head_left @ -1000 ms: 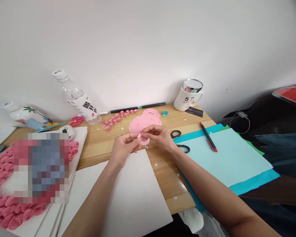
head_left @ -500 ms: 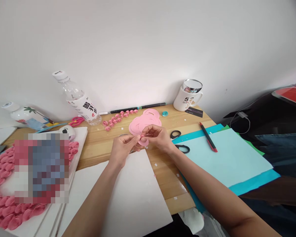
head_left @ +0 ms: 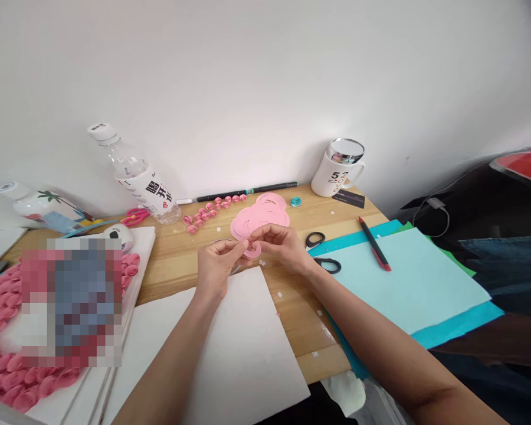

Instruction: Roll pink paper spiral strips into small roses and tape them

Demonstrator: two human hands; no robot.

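Between my two hands is a curled pink paper strip (head_left: 253,251), partly rolled, with a loose loop hanging below the fingertips. My left hand (head_left: 219,262) pinches it from the left, thumb and forefinger pressed together. From the right, my right hand (head_left: 283,245) pinches the same strip with its fingertips. The rolled part is mostly covered by the fingers. Just behind the hands lies a pile of cut pink paper spirals (head_left: 261,215). Several small rolled pink paper flowers (head_left: 212,206) sit to the left of the pile, and one teal rolled flower (head_left: 296,202) to its right.
A white sheet (head_left: 243,342) lies below my hands. Black-handled scissors (head_left: 327,265) and a pen (head_left: 374,245) rest by light blue paper (head_left: 407,283). At the back stand a white mug (head_left: 336,174) and a water bottle (head_left: 144,183). Pink flowers (head_left: 9,295) cover a board at left.
Both hands have stayed in nearly the same place. The loose loop of the pink strip has shifted slightly left and down, and the fingers have moved a little around the roll.
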